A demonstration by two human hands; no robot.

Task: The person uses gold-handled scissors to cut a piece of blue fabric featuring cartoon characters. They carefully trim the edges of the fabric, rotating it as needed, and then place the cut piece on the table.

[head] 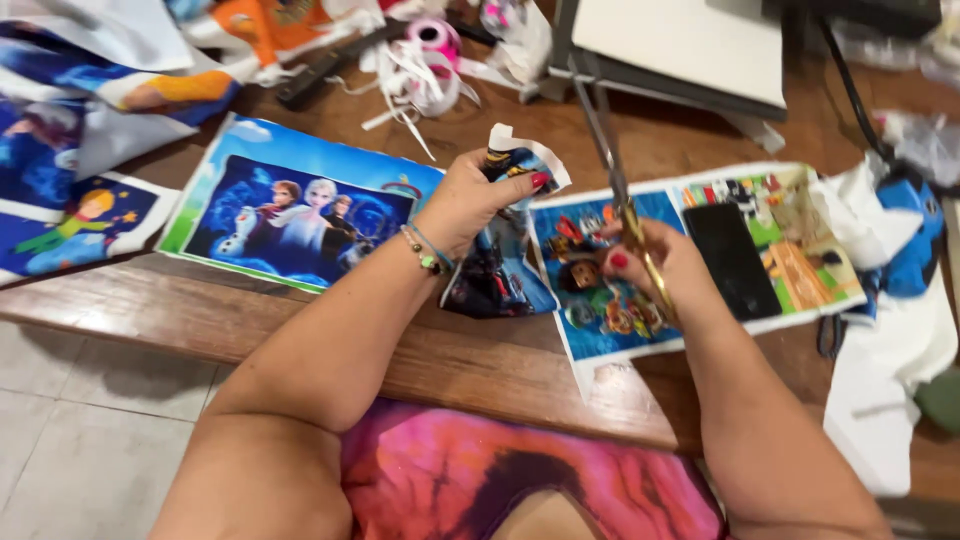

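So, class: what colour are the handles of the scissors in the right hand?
Gold or yellow, on the scissors held by the right hand; head view.

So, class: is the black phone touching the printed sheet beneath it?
Touching. The head view shows the black phone lying flat on the colourful printed sheet, no gap visible.

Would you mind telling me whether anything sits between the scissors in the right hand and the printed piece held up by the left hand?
Nothing visible does. The scissors in the right hand stand just right of the printed piece pinched by the left hand.
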